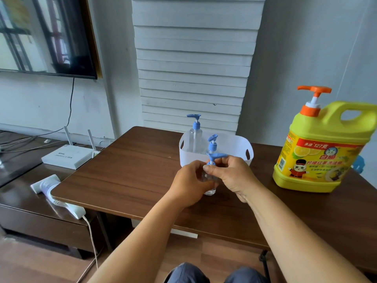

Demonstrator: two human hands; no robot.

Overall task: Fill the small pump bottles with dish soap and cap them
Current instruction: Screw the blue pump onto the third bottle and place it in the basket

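A small clear pump bottle with a blue pump head stands on the brown table. My left hand grips its body from the left. My right hand pinches the blue collar at its neck from the right. Behind it a white basket holds two more clear bottles with blue pumps, a tall one and a shorter one. A big yellow dish soap jug with an orange pump stands on the table at the right.
A low dark cabinet at the left carries a white router, a white power strip and cables. A dark screen hangs on the wall. My knees are under the table's near edge.
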